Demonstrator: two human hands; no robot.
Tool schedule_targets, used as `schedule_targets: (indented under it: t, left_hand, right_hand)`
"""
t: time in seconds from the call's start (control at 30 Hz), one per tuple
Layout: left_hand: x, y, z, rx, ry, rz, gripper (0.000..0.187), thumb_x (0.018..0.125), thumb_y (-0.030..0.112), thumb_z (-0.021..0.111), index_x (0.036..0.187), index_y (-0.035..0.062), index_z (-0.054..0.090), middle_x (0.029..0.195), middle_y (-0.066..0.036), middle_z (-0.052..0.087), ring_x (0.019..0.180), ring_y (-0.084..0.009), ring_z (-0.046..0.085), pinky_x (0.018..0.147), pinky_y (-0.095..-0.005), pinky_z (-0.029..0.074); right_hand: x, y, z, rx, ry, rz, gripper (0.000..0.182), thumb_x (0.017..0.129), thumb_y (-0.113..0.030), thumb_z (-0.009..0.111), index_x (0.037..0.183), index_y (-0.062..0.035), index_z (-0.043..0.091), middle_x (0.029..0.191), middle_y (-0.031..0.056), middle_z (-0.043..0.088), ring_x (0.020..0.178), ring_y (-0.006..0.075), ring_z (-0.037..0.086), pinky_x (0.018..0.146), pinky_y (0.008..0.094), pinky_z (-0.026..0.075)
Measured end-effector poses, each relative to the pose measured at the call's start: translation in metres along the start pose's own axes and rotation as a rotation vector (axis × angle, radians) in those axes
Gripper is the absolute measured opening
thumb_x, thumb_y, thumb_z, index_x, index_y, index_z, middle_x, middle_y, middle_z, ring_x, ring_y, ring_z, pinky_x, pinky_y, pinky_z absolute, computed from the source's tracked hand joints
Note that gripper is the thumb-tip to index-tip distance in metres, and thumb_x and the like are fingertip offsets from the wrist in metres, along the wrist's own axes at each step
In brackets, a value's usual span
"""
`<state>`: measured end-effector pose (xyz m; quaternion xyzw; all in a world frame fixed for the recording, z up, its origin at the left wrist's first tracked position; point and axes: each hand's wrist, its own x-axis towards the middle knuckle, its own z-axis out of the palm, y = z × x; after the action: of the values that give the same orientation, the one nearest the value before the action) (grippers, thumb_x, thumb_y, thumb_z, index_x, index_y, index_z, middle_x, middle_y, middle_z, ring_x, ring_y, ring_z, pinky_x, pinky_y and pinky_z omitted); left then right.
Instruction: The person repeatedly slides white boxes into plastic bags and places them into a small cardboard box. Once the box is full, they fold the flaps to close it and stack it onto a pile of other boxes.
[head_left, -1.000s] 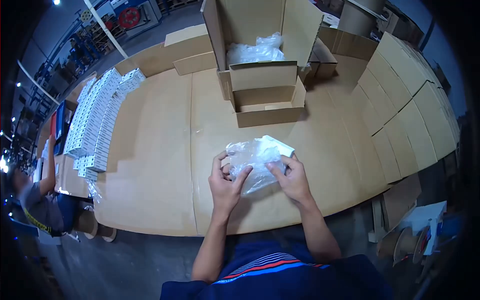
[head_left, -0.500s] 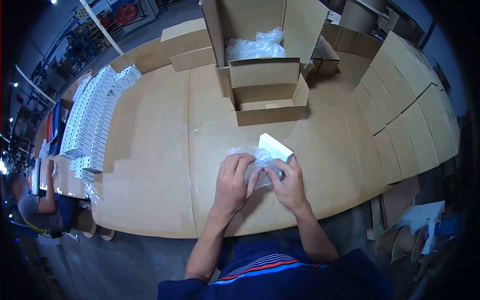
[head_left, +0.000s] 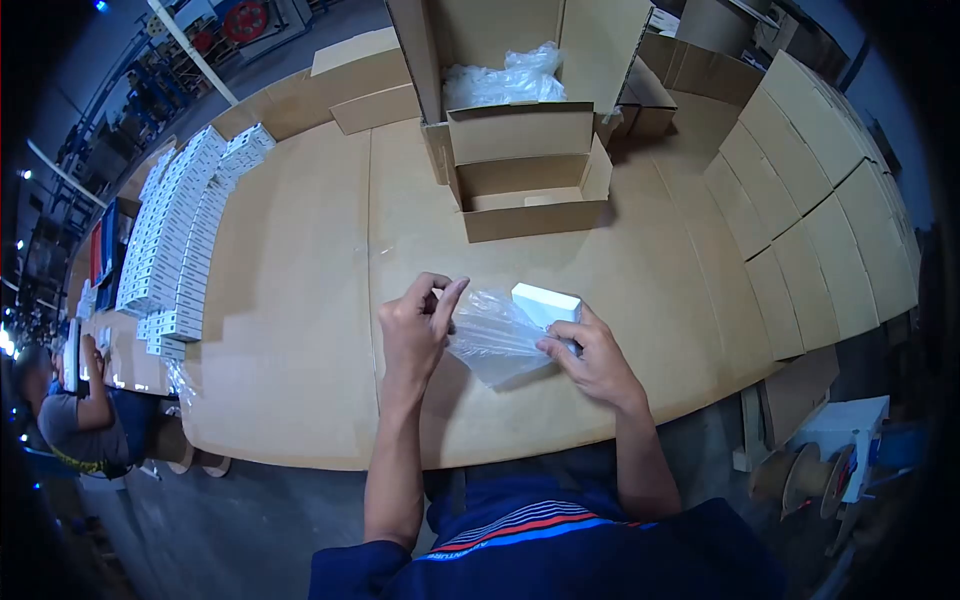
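Observation:
My right hand (head_left: 592, 360) is closed around a small white box (head_left: 545, 303), with the thumb also pressing a clear plastic bag (head_left: 500, 345) against it. The bag spreads out to the left of the box, its side wrinkled and drawn taut. My left hand (head_left: 415, 325) is at the bag's left edge, fingers curled and thumb raised; it appears to grip the film, though the contact is partly hidden. Beyond my hands stands an open cardboard box (head_left: 535, 222) with its flap up.
A large carton (head_left: 600, 50) holding clear plastic bags (head_left: 505, 80) stands at the back. Stacked white boxes (head_left: 175, 235) line the left, and brown cartons (head_left: 800, 210) the right. A person (head_left: 85, 410) sits at far left. Cardboard covers the table (head_left: 290, 380).
My left hand has moved left, away from my right hand, and the bunched plastic bag is now spread between them. My right hand still holds the white box.

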<state>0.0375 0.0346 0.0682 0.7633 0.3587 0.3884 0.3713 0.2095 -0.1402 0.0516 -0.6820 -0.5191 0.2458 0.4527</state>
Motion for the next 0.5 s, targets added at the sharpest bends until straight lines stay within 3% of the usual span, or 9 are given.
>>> schedule_targets:
  t: [0.07, 0.1, 0.2, 0.23, 0.33, 0.37, 0.47, 0.5]
  left_hand:
    - [0.004, 0.002, -0.001, -0.028, 0.070, 0.039, 0.020, 0.095, 0.016, 0.077, 0.083, 0.0018, 0.071, 0.047, -0.004, 0.056, 0.039, -0.0091, 0.056, 0.039, -0.0277, 0.040]
    - [0.005, -0.006, -0.005, -0.034, 0.022, -0.097, 0.022, 0.101, 0.022, 0.071, 0.095, 0.0015, 0.069, 0.056, -0.003, 0.060, 0.052, -0.0088, 0.062, 0.049, -0.0266, 0.046]
    - [0.010, -0.036, 0.005, -0.623, 0.220, 0.019, 0.032, 0.109, 0.033, 0.057, 0.114, 0.0018, 0.063, 0.082, -0.004, 0.064, 0.072, -0.0080, 0.062, 0.063, -0.0227, 0.050]
    - [0.006, -0.033, 0.007, -0.680, 0.229, -0.137, 0.043, 0.112, 0.042, 0.046, 0.128, 0.0036, 0.054, 0.098, -0.004, 0.061, 0.087, -0.0097, 0.060, 0.075, -0.0240, 0.051]
    - [-0.007, -0.045, 0.015, -0.841, -0.018, -0.372, 0.041, 0.111, 0.041, 0.048, 0.126, 0.0034, 0.051, 0.114, -0.007, 0.063, 0.110, -0.0169, 0.064, 0.086, -0.0326, 0.056]
    - [-0.015, -0.044, 0.016, -0.869, -0.102, -0.472, 0.044, 0.109, 0.038, 0.056, 0.134, 0.0033, 0.047, 0.118, -0.009, 0.064, 0.111, -0.0192, 0.064, 0.093, -0.0354, 0.055]
    - [-0.019, -0.026, 0.021, -0.711, -0.255, -0.398, 0.048, 0.103, 0.028, 0.067, 0.137, 0.0009, 0.047, 0.124, -0.012, 0.064, 0.113, -0.0192, 0.064, 0.097, -0.0361, 0.054]
    - [-0.019, -0.023, 0.026, -0.671, -0.216, -0.356, 0.050, 0.096, 0.016, 0.077, 0.134, -0.0035, 0.051, 0.123, -0.013, 0.067, 0.110, -0.0178, 0.065, 0.095, -0.0336, 0.054]
  right_hand:
    - [0.001, 0.002, 0.001, 0.029, 0.021, 0.018, 0.019, 0.094, -0.017, 0.075, 0.095, 0.0020, 0.074, 0.108, 0.0194, 0.059, 0.096, 0.0321, 0.061, 0.087, 0.0405, 0.049]
    - [0.001, 0.001, 0.003, 0.049, 0.029, 0.057, 0.020, 0.095, -0.017, 0.075, 0.094, 0.0023, 0.073, 0.107, 0.0181, 0.059, 0.094, 0.0298, 0.061, 0.085, 0.0393, 0.049]
    - [0.004, 0.015, 0.013, 0.184, 0.138, 0.071, 0.021, 0.096, -0.017, 0.074, 0.095, 0.0034, 0.073, 0.103, 0.0141, 0.058, 0.090, 0.0231, 0.058, 0.080, 0.0359, 0.049]
    - [0.005, 0.021, 0.016, 0.241, 0.192, 0.058, 0.021, 0.097, -0.018, 0.074, 0.096, 0.0038, 0.072, 0.102, 0.0128, 0.058, 0.088, 0.0208, 0.057, 0.078, 0.0348, 0.049]
    - [0.009, 0.025, 0.021, 0.320, 0.282, 0.049, 0.023, 0.098, -0.018, 0.074, 0.098, 0.0045, 0.072, 0.101, 0.0102, 0.058, 0.086, 0.0182, 0.056, 0.075, 0.0324, 0.048]
    - [0.011, 0.027, 0.023, 0.308, 0.290, 0.053, 0.024, 0.098, -0.019, 0.074, 0.099, 0.0047, 0.072, 0.101, 0.0105, 0.058, 0.086, 0.0183, 0.056, 0.075, 0.0323, 0.049]
    - [0.013, 0.032, 0.028, 0.249, 0.305, 0.038, 0.025, 0.098, -0.020, 0.074, 0.100, 0.0054, 0.071, 0.102, 0.0110, 0.059, 0.086, 0.0187, 0.058, 0.074, 0.0321, 0.049]
    - [0.014, 0.032, 0.029, 0.217, 0.305, 0.015, 0.026, 0.098, -0.020, 0.074, 0.100, 0.0056, 0.071, 0.102, 0.0111, 0.059, 0.087, 0.0189, 0.059, 0.074, 0.0321, 0.049]
